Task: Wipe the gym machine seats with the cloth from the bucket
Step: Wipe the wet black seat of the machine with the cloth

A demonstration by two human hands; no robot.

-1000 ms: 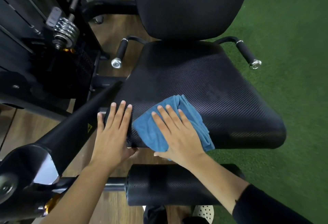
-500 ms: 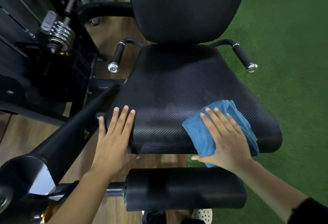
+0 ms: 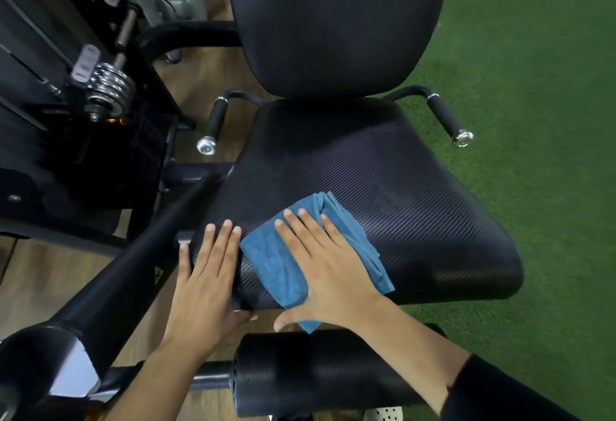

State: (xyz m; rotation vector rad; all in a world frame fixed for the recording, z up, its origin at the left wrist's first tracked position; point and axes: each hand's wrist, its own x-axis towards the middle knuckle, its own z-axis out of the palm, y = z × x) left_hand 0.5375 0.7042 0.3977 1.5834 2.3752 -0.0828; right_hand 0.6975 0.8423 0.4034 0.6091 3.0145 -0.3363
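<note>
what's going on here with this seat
A person is wiping the black seat of a gym machine. The right hand presses a blue cloth flat on the front part of the seat, fingers straight. The left hand rests flat on the seat's front left corner, beside the cloth. Neither hand is on the backrest.

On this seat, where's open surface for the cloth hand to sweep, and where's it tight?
Bare seat runs from the blue cloth back to the backrest, and rightward to the edge by the turf. The near left corner is crowded: the left hand lies flat there, beside the cloth under the right hand, with the black frame bar alongside.
</note>
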